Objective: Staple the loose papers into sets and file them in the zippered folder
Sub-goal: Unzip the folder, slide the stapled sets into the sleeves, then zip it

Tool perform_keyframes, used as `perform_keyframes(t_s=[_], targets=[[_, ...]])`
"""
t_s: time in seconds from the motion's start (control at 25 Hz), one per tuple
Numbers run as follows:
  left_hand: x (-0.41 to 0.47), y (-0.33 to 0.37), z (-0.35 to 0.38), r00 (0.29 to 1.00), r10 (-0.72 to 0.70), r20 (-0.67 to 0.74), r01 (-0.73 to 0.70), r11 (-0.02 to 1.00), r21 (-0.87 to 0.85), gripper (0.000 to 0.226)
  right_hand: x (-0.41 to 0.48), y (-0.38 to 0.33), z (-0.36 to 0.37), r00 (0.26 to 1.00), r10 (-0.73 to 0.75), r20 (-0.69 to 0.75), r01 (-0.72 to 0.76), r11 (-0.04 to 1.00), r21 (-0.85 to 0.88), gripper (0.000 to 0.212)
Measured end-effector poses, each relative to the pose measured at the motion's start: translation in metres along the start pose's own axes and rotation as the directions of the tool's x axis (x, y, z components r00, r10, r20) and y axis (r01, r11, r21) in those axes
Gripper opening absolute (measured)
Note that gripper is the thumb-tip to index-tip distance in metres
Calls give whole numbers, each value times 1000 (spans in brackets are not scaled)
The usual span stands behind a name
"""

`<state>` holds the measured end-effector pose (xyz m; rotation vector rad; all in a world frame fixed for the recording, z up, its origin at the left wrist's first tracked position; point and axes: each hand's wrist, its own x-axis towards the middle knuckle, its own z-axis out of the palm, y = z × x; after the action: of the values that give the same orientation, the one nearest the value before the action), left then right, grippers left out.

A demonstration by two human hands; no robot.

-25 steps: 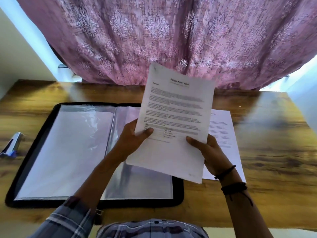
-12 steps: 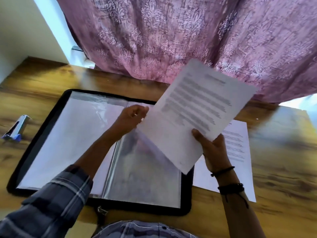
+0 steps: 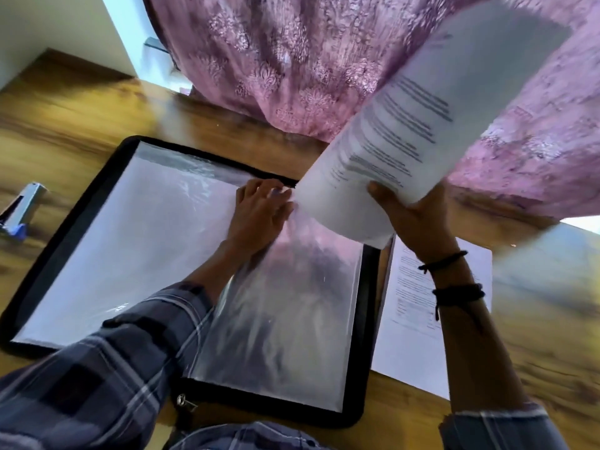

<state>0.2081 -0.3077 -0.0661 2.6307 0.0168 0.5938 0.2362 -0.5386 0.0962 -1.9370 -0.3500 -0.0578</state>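
A black zippered folder (image 3: pixel 370 336) lies open on the wooden desk, its clear plastic sleeves spread flat. My left hand (image 3: pixel 259 212) rests at the top edge of the right-hand sleeve, fingers on the plastic near its opening. My right hand (image 3: pixel 409 222) grips a printed paper set (image 3: pixel 418 125) by its lower edge, holding it tilted up above the folder's top right corner. The image is blurred, so the left fingers' exact hold on the sleeve is unclear. More printed sheets (image 3: pixel 412 319) lie flat on the desk right of the folder, under my right forearm.
A silver and blue stapler (image 3: pixel 19 212) sits on the desk at the far left. A pink patterned curtain (image 3: pixel 308 60) hangs behind the desk's back edge. Bare wood (image 3: pixel 545 319) shows to the right of the loose sheets.
My left hand let go of the paper set and moved down onto the top of the right-hand sleeve. My right hand swung the papers up and to the right. The view tilted.
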Motion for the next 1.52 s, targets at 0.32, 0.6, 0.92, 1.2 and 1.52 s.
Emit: perform_keyframes(t_s=[0.32,0.6,0.92,1.2,1.52], targets=[[2,1,-4,999,13,-42,-16,998,-64,14,37,-25,22,900,-95,424,89,995,34,43],[-4,8,-6,985,-119,127,128,989,-70,28,75,-11,28,989,-48,141,61,994,-89,22],[7,2,-14,976,190,104,-190,982,-13,9,98,13,40,982,-172,83,179,981,-78,32],[21,1,-27,948,273,162,-253,958,-132,16,109,32,58,999,47,7,-47,970,239,26],[46,7,-38,926,205,318,-60,909,-412,28,139,52,90,994,74,81,-91,968,233,32]])
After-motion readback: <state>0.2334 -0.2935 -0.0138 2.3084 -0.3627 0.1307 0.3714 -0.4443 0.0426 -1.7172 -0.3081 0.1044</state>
